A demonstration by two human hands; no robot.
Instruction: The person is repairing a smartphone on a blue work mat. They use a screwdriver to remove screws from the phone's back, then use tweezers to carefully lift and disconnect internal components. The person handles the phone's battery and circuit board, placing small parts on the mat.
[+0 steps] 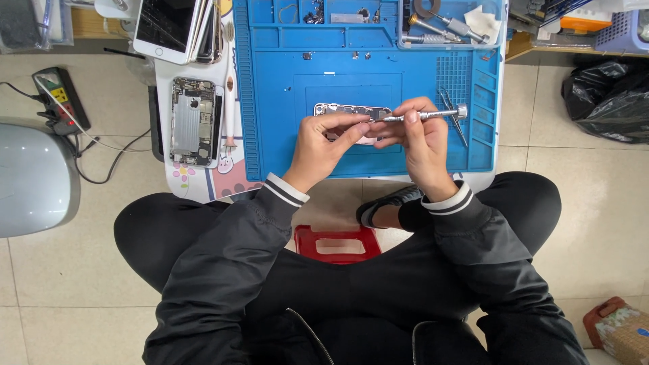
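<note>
At the centre of the frame, on the blue silicone repair mat [284, 88], the left hand [323, 145] pinches the edge of an opened silver phone body [351, 111]. The right hand [419, 135] is closed around a slim silver metal screwdriver [426, 115], its tip lying on the phone. Another stripped phone chassis [193, 122] rests at the left, beside the mat.

Hands work on an opened phone

The right hand [422, 138] holds a screwdriver [426, 115] to the phone [351, 111]; the left hand [321, 145] steadies it.
</note>
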